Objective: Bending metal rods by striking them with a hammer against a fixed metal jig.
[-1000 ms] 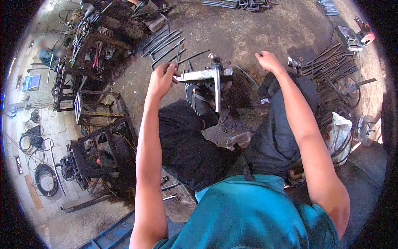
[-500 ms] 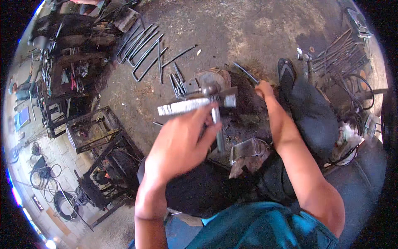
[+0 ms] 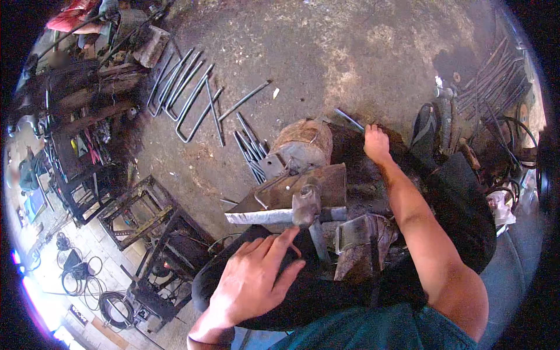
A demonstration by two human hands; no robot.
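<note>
My left hand [image 3: 252,279] hovers over my dark-clothed leg, fingers apart and nothing in them. Just beyond its fingertips a hammer [image 3: 307,204] rests with its head on a rusty anvil-like steel block [image 3: 262,217], its grey handle slanting back towards me. My right hand [image 3: 377,143] is closed around a thin metal rod [image 3: 348,119], which sticks out to the far left of the fist; the other end is hidden. Behind the block stands a round wooden log [image 3: 302,143]. Several short straight rods [image 3: 249,153] lie on the floor left of it.
U-bent rods [image 3: 185,96] lie on the floor at far left. Scrap rods [image 3: 494,81] are heaped at far right, near a sandalled foot [image 3: 426,121]. Metal frames [image 3: 140,210] stand at left. A bracket-like metal piece [image 3: 356,234] sits right of the hammer handle. Another person [image 3: 73,17] is at upper left.
My left hand has drawn back towards me, away from the hammer, which now rests on the steel block. My right hand still grips the rod. The view has shifted.
</note>
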